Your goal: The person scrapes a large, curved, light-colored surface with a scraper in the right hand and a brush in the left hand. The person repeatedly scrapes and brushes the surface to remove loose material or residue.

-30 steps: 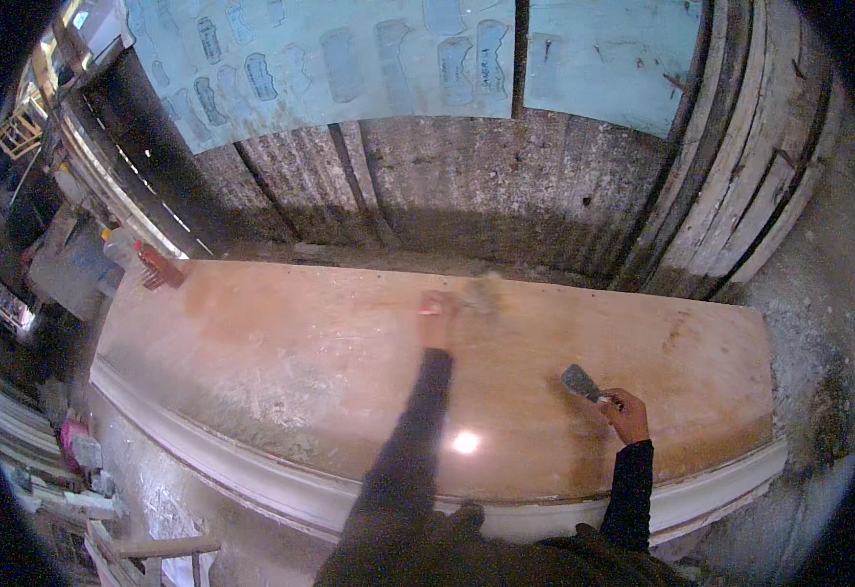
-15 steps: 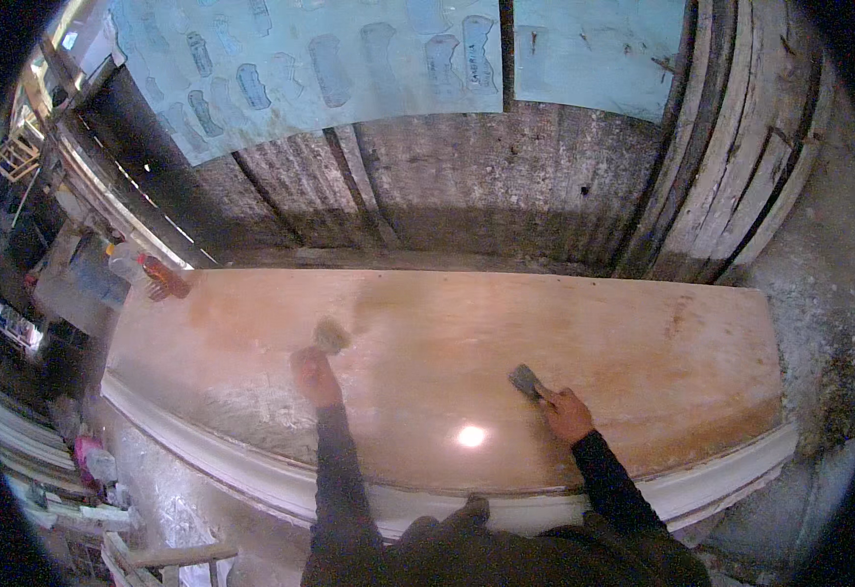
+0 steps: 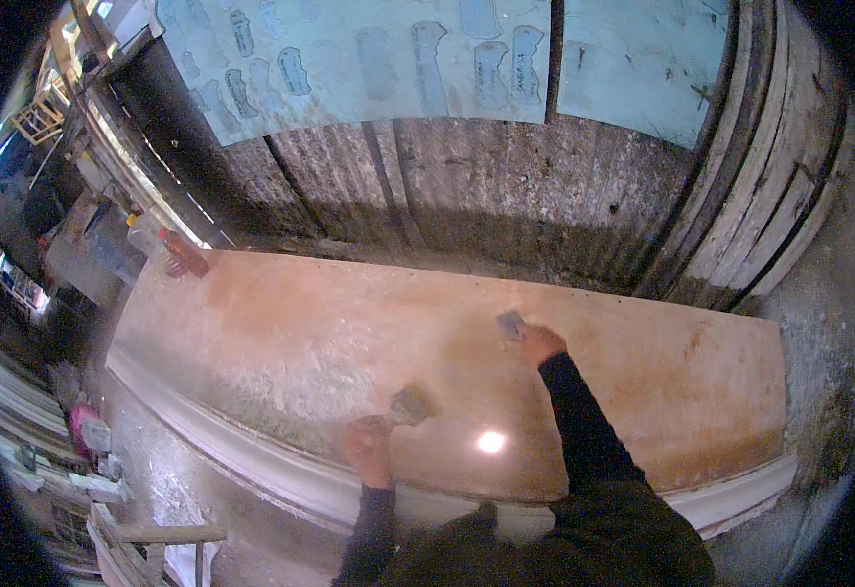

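Observation:
A long, slanting wooden board (image 3: 427, 303) lies before me, smeared with pale, dusty patches on its left half. My left hand (image 3: 367, 450) is closed on the handle of a scraper (image 3: 411, 403), whose wide greyish end is blurred over the board's near middle. Farther off and to the right, my right hand (image 3: 542, 344) grips a small dark scraper (image 3: 511, 324), its flat end pointing left against the wood; whether it presses on the surface I cannot tell. A bottle (image 3: 184, 254) with reddish contents lies tilted at the far left corner, beside a clear bottle with a yellow cap (image 3: 143, 233).
A white moulded edge (image 3: 222, 445) runs along the board's near side, close to my body. Behind the board stands a corrugated wall (image 3: 525, 186) with a blue sheet above. Wooden posts (image 3: 750, 176) rise at the right. A wooden frame (image 3: 158, 535) stands at the lower left.
My left hand has come nearer and to the right with its scraper. My right hand has moved farther away across the board. The view has shifted and tilted slightly.

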Demonstrator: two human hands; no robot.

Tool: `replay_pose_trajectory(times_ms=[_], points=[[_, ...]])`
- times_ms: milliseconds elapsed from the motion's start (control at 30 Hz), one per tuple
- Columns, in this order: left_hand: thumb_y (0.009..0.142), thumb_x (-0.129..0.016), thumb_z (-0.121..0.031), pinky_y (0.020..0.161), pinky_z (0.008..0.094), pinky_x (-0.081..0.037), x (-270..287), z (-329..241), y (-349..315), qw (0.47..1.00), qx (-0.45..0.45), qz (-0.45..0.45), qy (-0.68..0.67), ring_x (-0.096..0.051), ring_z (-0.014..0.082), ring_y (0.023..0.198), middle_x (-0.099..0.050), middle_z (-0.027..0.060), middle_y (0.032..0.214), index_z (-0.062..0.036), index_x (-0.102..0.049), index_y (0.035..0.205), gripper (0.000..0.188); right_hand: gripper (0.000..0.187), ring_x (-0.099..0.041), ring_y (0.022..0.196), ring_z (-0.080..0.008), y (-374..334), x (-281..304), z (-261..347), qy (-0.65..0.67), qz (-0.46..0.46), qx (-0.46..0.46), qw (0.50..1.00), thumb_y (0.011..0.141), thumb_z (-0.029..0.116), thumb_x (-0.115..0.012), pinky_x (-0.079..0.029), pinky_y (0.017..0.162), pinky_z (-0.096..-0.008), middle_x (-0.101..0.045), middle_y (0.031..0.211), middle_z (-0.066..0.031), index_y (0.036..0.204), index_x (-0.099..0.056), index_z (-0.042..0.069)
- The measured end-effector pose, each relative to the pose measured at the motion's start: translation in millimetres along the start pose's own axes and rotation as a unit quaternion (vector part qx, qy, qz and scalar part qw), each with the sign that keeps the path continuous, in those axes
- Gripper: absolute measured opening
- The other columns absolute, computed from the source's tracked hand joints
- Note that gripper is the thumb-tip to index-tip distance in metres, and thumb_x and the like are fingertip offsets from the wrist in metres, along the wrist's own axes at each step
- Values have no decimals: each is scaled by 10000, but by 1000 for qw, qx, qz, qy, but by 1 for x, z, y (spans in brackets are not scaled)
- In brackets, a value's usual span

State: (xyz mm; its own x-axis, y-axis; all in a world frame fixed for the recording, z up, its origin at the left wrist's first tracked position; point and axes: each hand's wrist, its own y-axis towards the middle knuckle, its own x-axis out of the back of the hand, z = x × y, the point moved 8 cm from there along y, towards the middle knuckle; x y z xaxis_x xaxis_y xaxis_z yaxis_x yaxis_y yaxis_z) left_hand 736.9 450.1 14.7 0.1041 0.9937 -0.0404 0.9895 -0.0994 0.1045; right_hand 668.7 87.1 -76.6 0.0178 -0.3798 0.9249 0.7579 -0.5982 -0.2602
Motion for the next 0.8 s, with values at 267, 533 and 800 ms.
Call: replay_pose_trajectory(times_ms=[267, 533, 800], points=[[744, -585, -69, 604, 183, -414, -128, 28, -9, 974, -51, 216, -36, -508, 87, 695, -557, 29, 811, -49, -529, 841, 114, 252, -531, 845, -331, 40, 20, 4, 45, -86, -37, 995, 817, 231, -380, -428, 736, -406, -542, 952, -165, 971, -534, 105], [751, -573, -162, 558, 246, -408, -315, 131, -13, 951, 87, 291, -59, -509, 105, 656, -555, 29, 737, -49, -508, 910, 205, 309, -480, 980, -268, -55, 72, -122, 345, -213, -34, 913, 842, 214, -410, -378, 830, -300, -476, 1099, -159, 1062, -478, 8], [754, -528, -371, 578, 367, -410, -386, 228, 66, 849, -310, 194, 382, -504, 256, 682, -527, 129, 817, -47, -487, 893, 355, 334, -527, 660, -112, -225, 10, -224, 358, -200, -183, 893, 834, 270, -454, -387, 388, -208, -560, 969, -73, 1093, -497, 64]])
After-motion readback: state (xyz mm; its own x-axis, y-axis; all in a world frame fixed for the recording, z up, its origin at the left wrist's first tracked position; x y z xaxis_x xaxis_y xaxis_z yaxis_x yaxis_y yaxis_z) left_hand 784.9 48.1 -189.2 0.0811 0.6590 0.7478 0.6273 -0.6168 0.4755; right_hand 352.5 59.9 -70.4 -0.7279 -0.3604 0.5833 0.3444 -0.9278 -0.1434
